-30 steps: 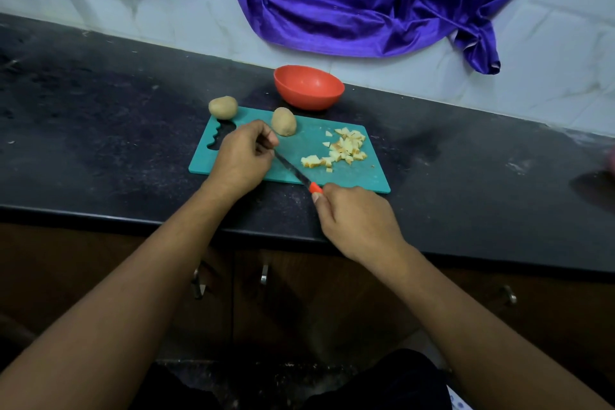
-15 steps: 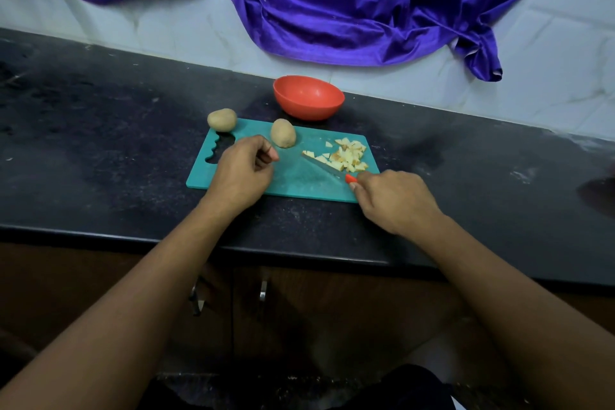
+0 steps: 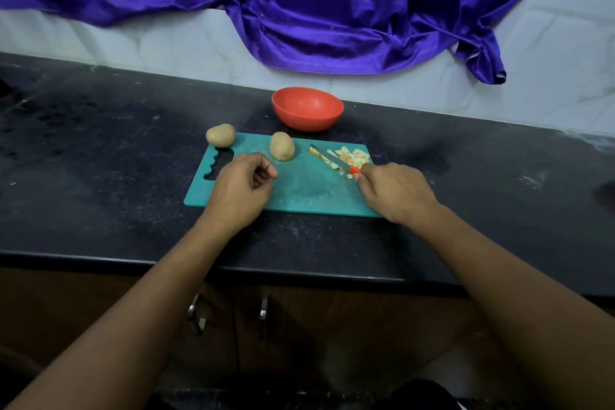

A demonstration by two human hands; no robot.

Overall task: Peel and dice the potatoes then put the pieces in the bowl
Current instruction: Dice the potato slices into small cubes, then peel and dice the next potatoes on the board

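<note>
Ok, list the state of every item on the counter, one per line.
bowl, upright, empty
corner potato, whole, unpeeled
middle potato, whole, unpeeled
diced pieces, piled on the cutting board
knife, blade over the pieces
right hand, grips the knife handle
left hand, fingers curled, nothing visible in it

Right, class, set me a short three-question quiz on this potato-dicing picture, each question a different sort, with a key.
1. True or false: the pale diced potato pieces lie on the teal plastic cutting board.
2. Which of the hands grips the orange-handled kitchen knife? A left, B right, C neither.
3. How many whole brown unpeeled potatoes are in view?
Key: 1 true; 2 B, the right hand; 3 two.
</note>
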